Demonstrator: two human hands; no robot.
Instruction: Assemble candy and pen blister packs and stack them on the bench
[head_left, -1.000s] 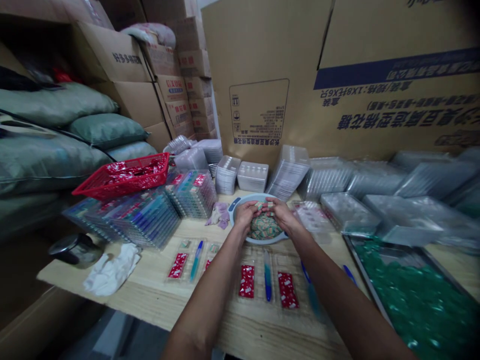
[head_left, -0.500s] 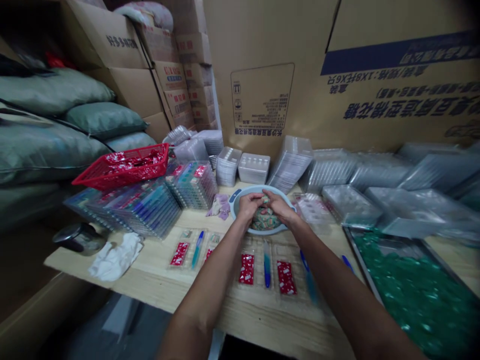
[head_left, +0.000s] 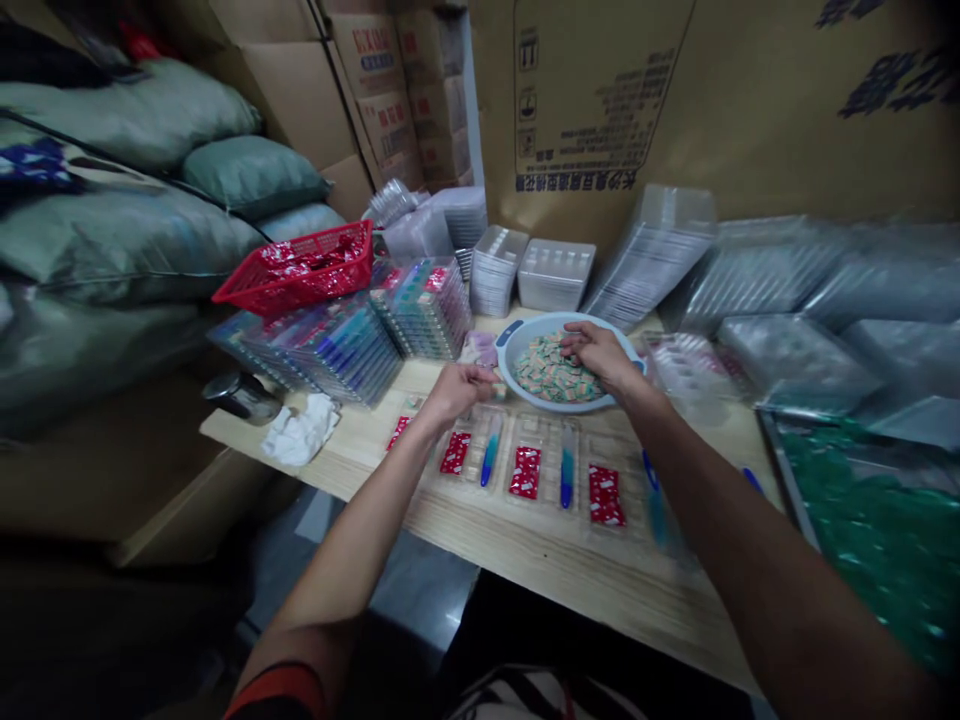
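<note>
A round white plastic bowl with a blue rim and handle stands on the wooden table. It holds a heap of small wrapped packets in green, orange and cream. My right hand rests on the heap, fingers slightly apart. Just outside the bowl's near left rim is my left hand, its fingers pinched on a small pale packet. In front lie clear blister trays holding red packets and blue-handled toothbrushes.
Behind the bowl stand stacks of clear plastic trays. To the left are a red basket of red packets, filled trays, a white cloth and a metal cup. A metal tray of green packets lies right.
My left hand has moved left out of the bowl, away from my right hand, and now pinches a packet. The hands no longer cup the heap. The whole view has shifted as my head turned.
</note>
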